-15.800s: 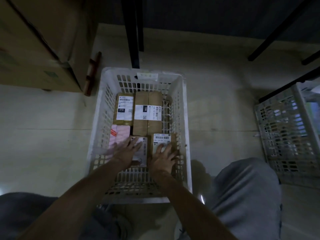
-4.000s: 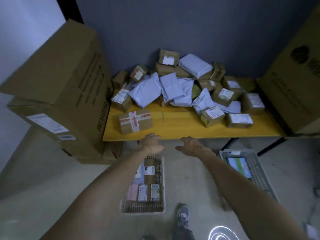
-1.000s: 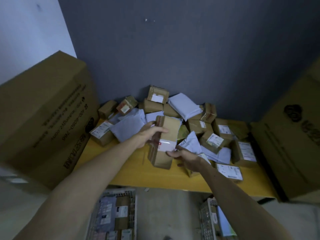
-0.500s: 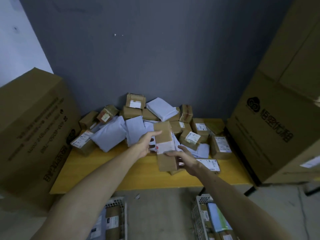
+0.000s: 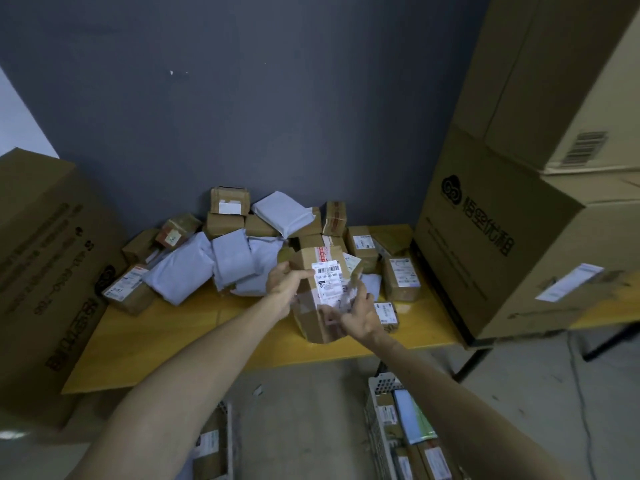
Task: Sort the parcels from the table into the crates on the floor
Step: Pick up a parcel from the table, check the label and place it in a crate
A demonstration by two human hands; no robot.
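1. The person holds a brown cardboard parcel [image 5: 320,292] up above the front of the yellow table [image 5: 180,334], its white barcode label [image 5: 328,284] turned toward the camera and clear tape wrapped round its middle.
2. The left hand [image 5: 282,285] grips the parcel's left side, thumb and fingers curled round its edge.
3. The right hand [image 5: 358,315] supports the lower right of the parcel; its fingers are blurred, but they lie against the box with the thumb raised along the right edge.
4. Behind the held box, a heap of parcels [image 5: 263,233] lies against the dark grey wall [image 5: 242,116]: small brown cartons mixed with grey poly mailers [image 5: 180,268].
5. More labelled cartons sit to the right of the heap, among them one upright box [image 5: 401,278] near the table's right end.
6. A large cardboard box [image 5: 45,278] stands left of the table, and a stack of big cartons [image 5: 540,202] stands on the right.
7. On the floor, the left crate [image 5: 214,445] shows only its corner with parcels in it; the right crate [image 5: 377,420], white and slotted, holds several labelled parcels and a pale flat packet.
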